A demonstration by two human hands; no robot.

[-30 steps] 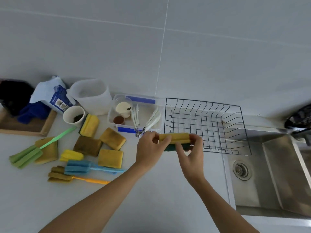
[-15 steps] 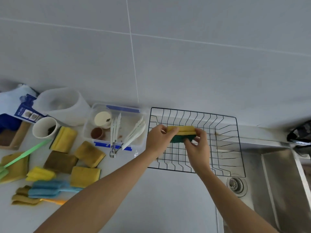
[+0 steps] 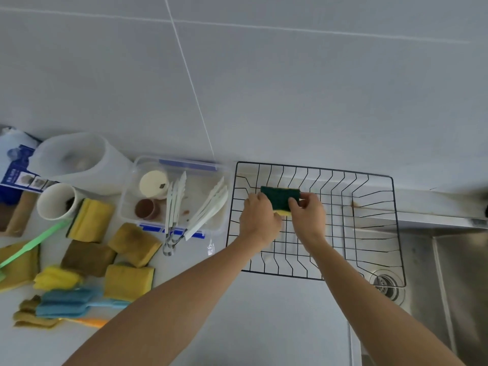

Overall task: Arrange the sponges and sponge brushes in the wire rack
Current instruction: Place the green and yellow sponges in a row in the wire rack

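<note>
A black wire rack (image 3: 393, 223) sits on the counter against the wall, its right end over the sink edge. Inside its left half, my left hand (image 3: 260, 220) and my right hand (image 3: 307, 216) hold a yellow sponge with a dark green scouring side (image 3: 280, 195), tilted so the green face shows. Several more yellow and brownish sponges (image 3: 128, 281) lie on the counter at the left. With them are a blue sponge brush (image 3: 66, 302), a green-handled one (image 3: 31, 245) and an orange-handled one (image 3: 89, 322).
A clear plastic box (image 3: 211, 167) with white tongs and small cups stands left of the rack. Behind the sponges are a white cup (image 3: 56, 202), a white jug (image 3: 79, 159) and a blue-and-white bag (image 3: 15, 165). The steel sink (image 3: 459, 273) with its drain lies at the right.
Both hands have carried the sponge from in front of the rack into its left half, lowered it and turned it so its green side faces up.
</note>
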